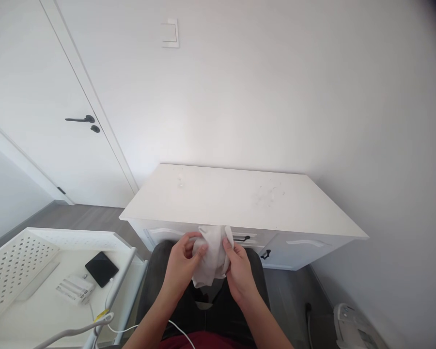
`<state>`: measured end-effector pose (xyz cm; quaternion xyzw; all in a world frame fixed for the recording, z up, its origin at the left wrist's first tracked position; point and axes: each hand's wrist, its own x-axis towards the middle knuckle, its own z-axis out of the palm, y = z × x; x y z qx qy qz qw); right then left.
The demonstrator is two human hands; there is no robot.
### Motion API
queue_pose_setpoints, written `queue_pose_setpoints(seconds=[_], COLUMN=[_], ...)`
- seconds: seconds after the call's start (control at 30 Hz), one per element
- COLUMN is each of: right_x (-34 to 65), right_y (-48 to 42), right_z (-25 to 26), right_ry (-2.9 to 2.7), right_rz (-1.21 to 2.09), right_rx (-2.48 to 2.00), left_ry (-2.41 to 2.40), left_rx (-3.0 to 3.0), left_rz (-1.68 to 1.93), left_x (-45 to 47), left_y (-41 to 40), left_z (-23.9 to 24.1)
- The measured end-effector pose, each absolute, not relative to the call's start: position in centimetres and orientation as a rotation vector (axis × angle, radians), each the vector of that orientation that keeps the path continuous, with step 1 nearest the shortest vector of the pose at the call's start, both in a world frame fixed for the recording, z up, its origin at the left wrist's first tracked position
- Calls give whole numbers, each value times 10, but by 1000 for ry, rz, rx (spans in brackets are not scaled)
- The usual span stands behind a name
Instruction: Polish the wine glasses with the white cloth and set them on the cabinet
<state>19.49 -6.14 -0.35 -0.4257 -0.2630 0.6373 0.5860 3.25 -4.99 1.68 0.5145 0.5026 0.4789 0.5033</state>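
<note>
A crumpled white cloth [213,254] hangs between my two hands, above my lap and just in front of the cabinet's front edge. My left hand [185,259] grips its left side, thumb on the near face and fingers curled behind. On the right side, my right hand [239,266] pinches it with the thumb on top; the other fingers are partly hidden under the fabric. Beyond the cloth, the white cabinet top [218,196] carries faint dark smudges and specks on its right part and a small mark on its left.
To my left stands a white tray cart [119,237] with a black tablet [101,269], a white box [74,289] and a white cable [76,332]. Black handles [241,238] stick out of the cabinet front. A white appliance [354,327] sits on the floor at right.
</note>
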Motion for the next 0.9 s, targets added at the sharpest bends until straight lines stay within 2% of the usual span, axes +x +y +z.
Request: queue_pose_setpoints(seconds=[0.1,0.17,0.37,0.57,0.7,0.9], right_x=[204,207,215,235,244,249], right_y=[-64,-68,-75,-68,-62,-64], right_z=[2,7,16,12,10,2], right_ry=[-655,-757,-1282,-892,-841,-695], right_rz=[1478,1440,1240,1189,1138,1477], right_rx=[-1006,-1030,-1093,-1200,-1296,-1068], left_ry=[1400,1350,1251,1304,1277,895], left_rx=[1410,1442,1540,1406,1219,977], left_rz=[1254,1263,1060,1175,1147,950], left_x=[29,32,49,35,38,52], left_y=[-48,-48,-57,-36,-34,-60], left_z=[17,20,23,16,4,-3])
